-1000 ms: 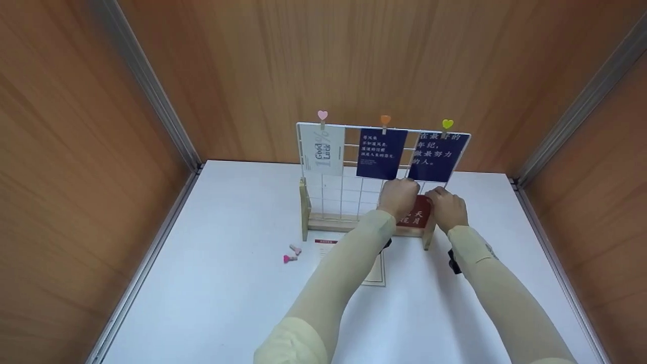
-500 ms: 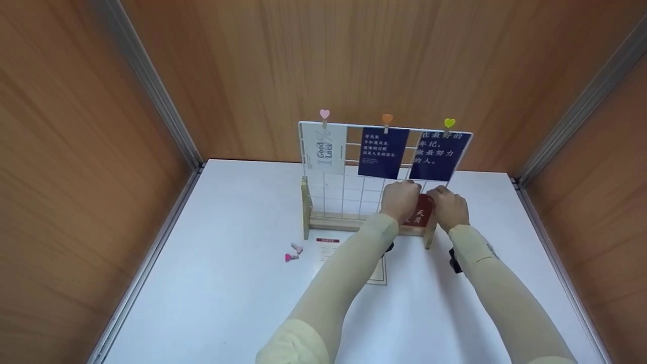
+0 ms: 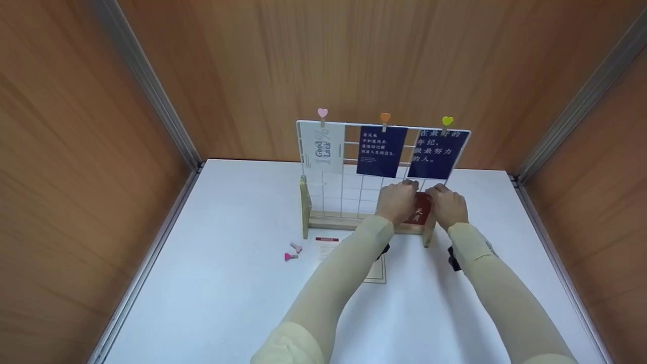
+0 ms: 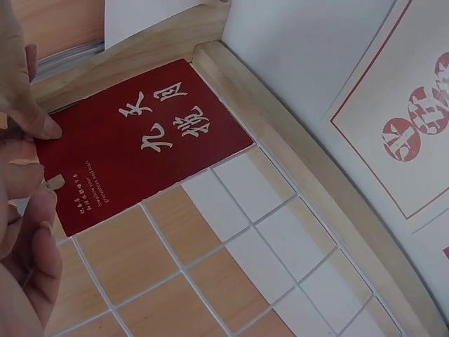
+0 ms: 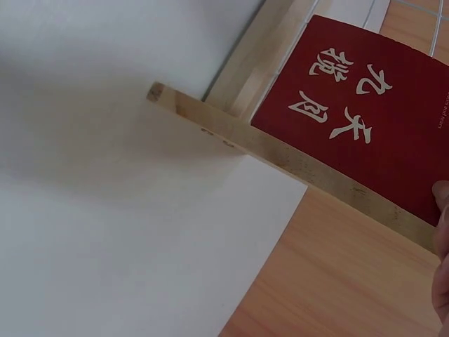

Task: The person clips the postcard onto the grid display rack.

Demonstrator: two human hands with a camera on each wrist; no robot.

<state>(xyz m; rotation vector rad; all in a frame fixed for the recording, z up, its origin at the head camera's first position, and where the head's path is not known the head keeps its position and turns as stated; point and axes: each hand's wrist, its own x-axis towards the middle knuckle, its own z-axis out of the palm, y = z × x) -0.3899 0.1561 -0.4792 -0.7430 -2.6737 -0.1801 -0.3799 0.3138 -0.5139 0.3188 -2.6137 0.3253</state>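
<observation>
A red card point(image 4: 133, 168) with white characters lies against the lower right of a white wire grid in a wooden stand point(image 3: 328, 221). My left hand point(image 3: 398, 202) pinches a small wooden clip point(image 4: 55, 183) at the card's upper edge; most of the clip is hidden by the fingers. Beside it, my right hand point(image 3: 448, 206) grips the card's upper right corner, its thumb point(image 5: 440, 193) on the front face. Above, a white card point(image 3: 323, 151) and two navy cards point(image 3: 380, 154) hang from the grid's top wire by pink, orange and yellow heart clips.
Two pink heart clips point(image 3: 291, 257) lie on the white table point(image 3: 227, 283) left of the stand. Paper cards point(image 3: 376, 275) lie flat in front of it, partly under the left forearm. Wooden panels point(image 3: 242, 76) enclose the back and sides.
The left hand has shifted slightly at the red card's upper edge and covers a little more of the card. The right hand keeps its place at the corner.
</observation>
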